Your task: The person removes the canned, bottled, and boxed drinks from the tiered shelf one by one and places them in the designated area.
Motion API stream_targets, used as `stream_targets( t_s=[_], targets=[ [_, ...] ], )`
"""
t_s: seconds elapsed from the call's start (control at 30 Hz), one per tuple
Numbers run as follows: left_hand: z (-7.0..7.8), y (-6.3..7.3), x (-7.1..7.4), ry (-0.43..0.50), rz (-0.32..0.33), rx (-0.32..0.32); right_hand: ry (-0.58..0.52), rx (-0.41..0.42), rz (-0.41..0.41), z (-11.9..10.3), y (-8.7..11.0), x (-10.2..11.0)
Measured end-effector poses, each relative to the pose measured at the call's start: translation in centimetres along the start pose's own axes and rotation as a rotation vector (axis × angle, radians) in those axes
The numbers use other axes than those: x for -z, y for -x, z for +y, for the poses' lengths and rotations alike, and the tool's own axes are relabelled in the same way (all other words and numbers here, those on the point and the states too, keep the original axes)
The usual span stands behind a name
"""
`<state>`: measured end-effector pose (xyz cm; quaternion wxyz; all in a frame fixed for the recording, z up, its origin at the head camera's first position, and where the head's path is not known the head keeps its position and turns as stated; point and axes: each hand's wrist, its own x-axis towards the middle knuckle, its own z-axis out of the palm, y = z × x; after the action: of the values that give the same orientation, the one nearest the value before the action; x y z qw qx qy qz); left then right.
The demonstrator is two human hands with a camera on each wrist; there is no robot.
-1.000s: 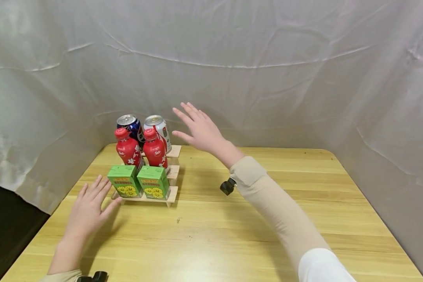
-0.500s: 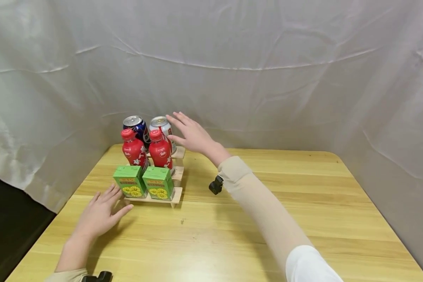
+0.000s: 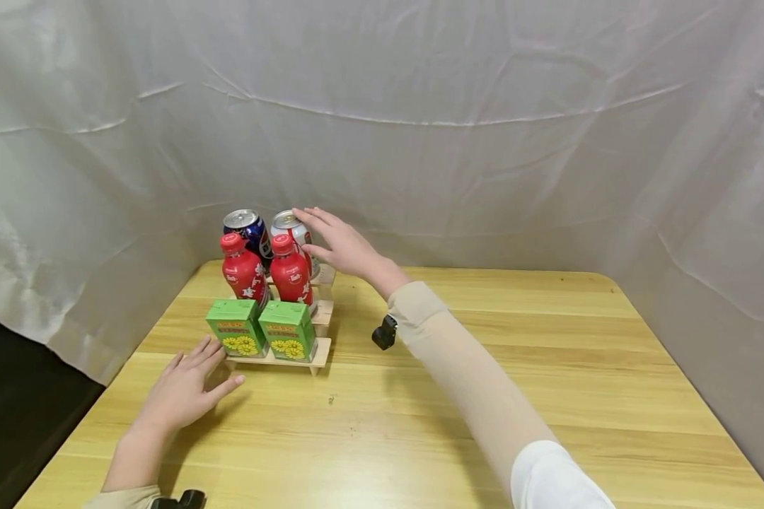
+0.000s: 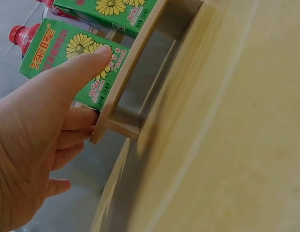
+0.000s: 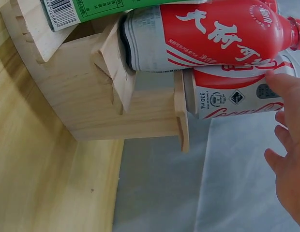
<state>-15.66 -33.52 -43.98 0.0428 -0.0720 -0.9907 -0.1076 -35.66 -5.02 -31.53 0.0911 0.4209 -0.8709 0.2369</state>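
Observation:
A three-step wooden stand (image 3: 322,350) bears paired drinks. Two green drink cartons (image 3: 237,332) fill its front step, two red bottles (image 3: 291,277) the middle one. On the back step are a blue can (image 3: 246,227) and a white-and-red can (image 5: 232,94). My left hand (image 3: 181,389) is beside the stand's front left corner, fingers extended. In the left wrist view its thumb overlaps the near carton's (image 4: 48,48) flowered face, and the other fingers reach behind the stand's end. My right hand (image 3: 350,249) reaches to the white can, fingers extended by its top, thumb at its side.
The stand is toward the back left of a wood-grain table (image 3: 484,367). Grey cloth (image 3: 420,162) hangs behind the table and along both sides. A black wrist camera (image 3: 385,332) hangs below my right cuff.
My right hand has moved left and slightly down, from apart beside the white can up to it. The left hand has slid slightly toward me. The head view has shifted slightly; the drinks keep their places.

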Motion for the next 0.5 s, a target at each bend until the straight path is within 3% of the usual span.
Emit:
stream_targets(
  t_s=[0.5],
  targets=[
    [-0.1,0.2,0.17,0.02,-0.01,0.001,-0.151,-0.059,0.021,-0.23,-0.92,-0.98]
  ],
)
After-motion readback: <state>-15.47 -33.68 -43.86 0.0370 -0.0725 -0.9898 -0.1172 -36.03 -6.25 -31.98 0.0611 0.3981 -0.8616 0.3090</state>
